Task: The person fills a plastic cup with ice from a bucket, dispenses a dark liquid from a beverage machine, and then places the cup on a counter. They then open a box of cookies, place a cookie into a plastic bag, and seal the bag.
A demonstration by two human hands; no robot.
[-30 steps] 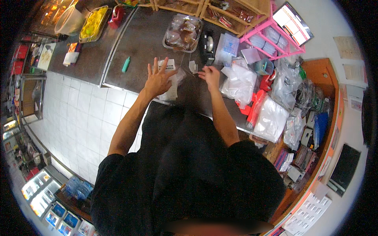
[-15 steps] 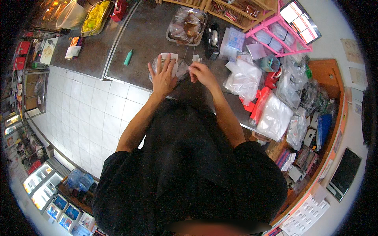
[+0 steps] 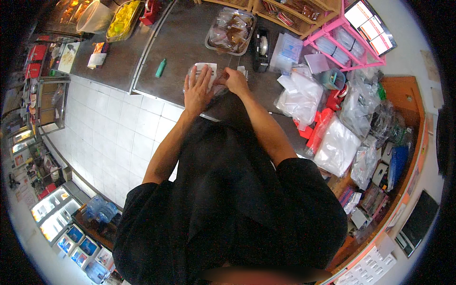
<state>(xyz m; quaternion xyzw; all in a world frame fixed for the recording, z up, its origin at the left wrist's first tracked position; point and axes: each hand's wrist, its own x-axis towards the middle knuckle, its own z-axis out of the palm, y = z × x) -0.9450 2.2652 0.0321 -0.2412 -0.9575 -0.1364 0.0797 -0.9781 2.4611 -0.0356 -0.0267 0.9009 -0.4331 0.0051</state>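
Observation:
A clear plastic bag [image 3: 222, 90] lies at the counter's near edge, with a white paper label [image 3: 212, 70] at its far side. My left hand [image 3: 198, 91] rests flat across bag and label, fingers stretched out and lightly parted. At the bag's right edge, my right hand [image 3: 236, 81] is closed in a pinch. Whatever its fingertips hold is too small to make out. Just beyond those fingers sits a small white slip [image 3: 242, 71]. The bag's contents are mostly covered by my left hand.
A green lighter-shaped object [image 3: 161, 68] lies to the left. Beyond my hands stand a clear tub of wrapped brown food [image 3: 231, 31] and a black tape dispenser [image 3: 261, 49]. Plastic bags [image 3: 300, 98] and a pink rack [image 3: 343, 43] crowd the right. White floor tiles [image 3: 118, 118] show at left.
My right hand has moved in toward my left hand, reaching the bag's edge. The fingers of my left hand have drawn closer together. The whole view has shifted slightly.

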